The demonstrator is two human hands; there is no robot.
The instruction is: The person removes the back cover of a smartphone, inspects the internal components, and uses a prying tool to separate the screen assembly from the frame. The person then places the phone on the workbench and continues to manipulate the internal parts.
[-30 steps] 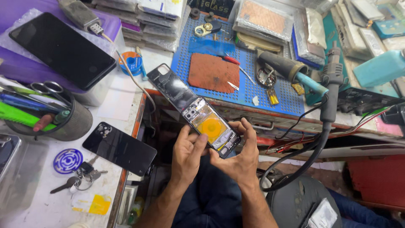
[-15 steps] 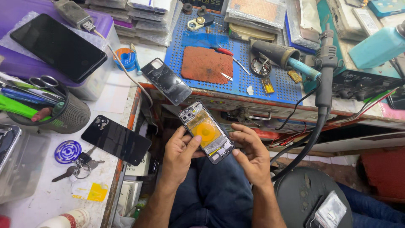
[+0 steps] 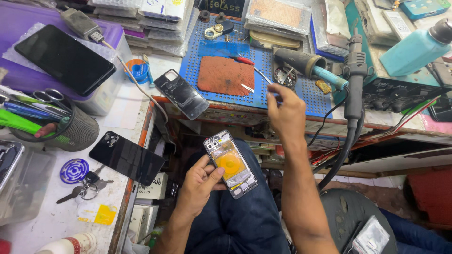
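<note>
My left hand [image 3: 200, 186] holds an opened phone [image 3: 230, 163] over my lap; its insides face up, with a yellow-orange round part in the middle. My right hand [image 3: 285, 113] is raised to the front edge of the blue perforated work mat [image 3: 212, 49], fingers apart, holding nothing that I can see. Its fingertips are close to a small round metal part [image 3: 284, 76] and tweezers [image 3: 260, 75] on the mat. A removed dark back cover [image 3: 181, 94] lies at the bench edge, left of my right hand.
A rust-coloured pad [image 3: 225, 75] and a red-handled screwdriver [image 3: 244, 60] lie on the mat. A hot-air wand [image 3: 354, 75] with its hose hangs on the right. To the left lie a black phone [image 3: 127, 157], keys [image 3: 84, 186], a pen cup [image 3: 70, 129] and another dark phone [image 3: 63, 59].
My right hand has let go of the opened phone and reached up to the blue mat. My left hand alone now holds the phone, lower over my lap.
</note>
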